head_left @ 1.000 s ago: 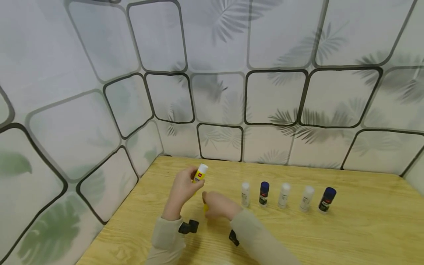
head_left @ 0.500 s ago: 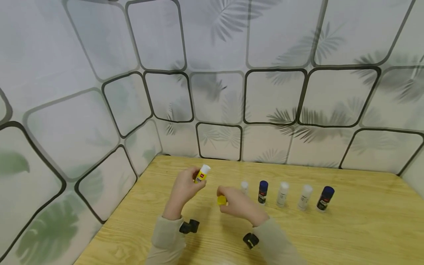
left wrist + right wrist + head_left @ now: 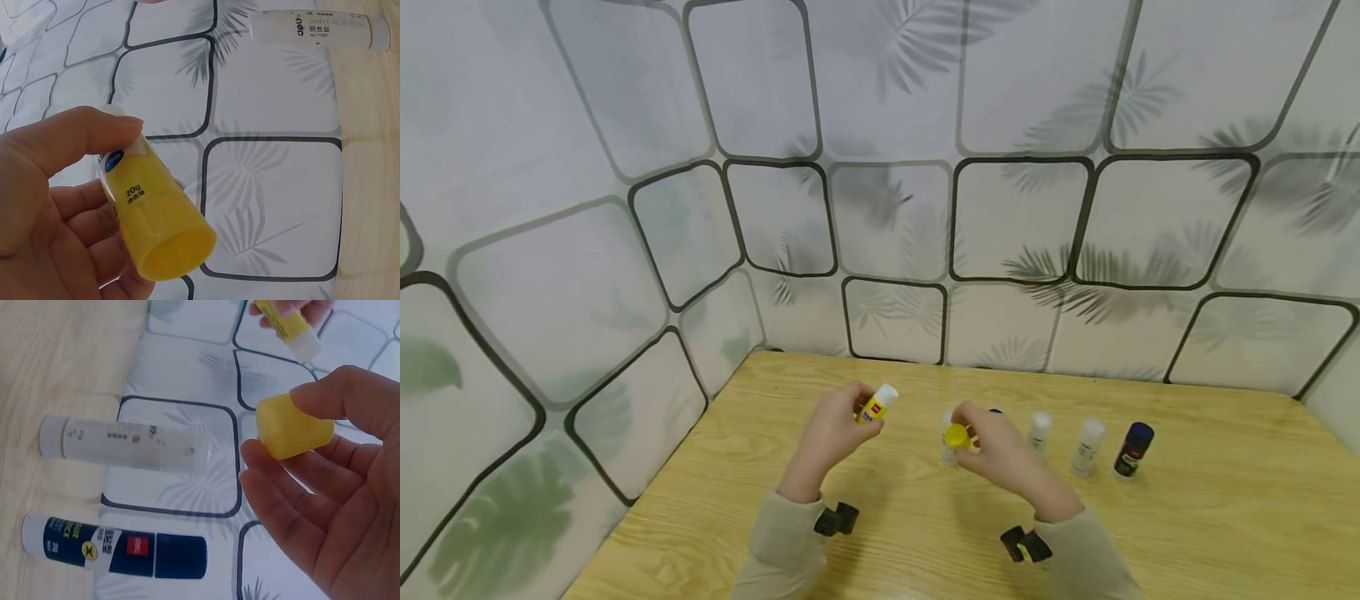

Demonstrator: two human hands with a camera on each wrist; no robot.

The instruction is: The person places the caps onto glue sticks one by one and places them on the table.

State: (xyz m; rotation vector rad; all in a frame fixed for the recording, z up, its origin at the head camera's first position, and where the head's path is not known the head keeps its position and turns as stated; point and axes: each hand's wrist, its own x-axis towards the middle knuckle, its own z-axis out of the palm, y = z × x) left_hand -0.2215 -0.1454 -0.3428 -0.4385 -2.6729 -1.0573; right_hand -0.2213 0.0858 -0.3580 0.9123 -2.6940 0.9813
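My left hand (image 3: pixel 833 429) grips a yellow glue stick (image 3: pixel 874 407), its white end tilted up and to the right. In the left wrist view, thumb and fingers wrap its body, and a round yellow end (image 3: pixel 177 252) faces the camera. Thumb and fingers of my right hand (image 3: pixel 1007 450) pinch a small yellow cap (image 3: pixel 290 428), held up off the table. Just behind that cap stands a white glue stick (image 3: pixel 125 444), upright and partly covered in the head view. The right hand also hides most of a navy-capped glue stick (image 3: pixel 119 547).
Farther right in the row are two more white glue sticks (image 3: pixel 1087 450) and another navy-capped one (image 3: pixel 1133 452), all upright. The wooden table (image 3: pixel 1225 500) ends at a patterned wall covering (image 3: pixel 895 325) at the back and left.
My right hand has moved right with the yellow cap, from near the left hand to in front of the standing glue sticks. The left hand has shifted slightly right, still gripping the yellow glue stick.
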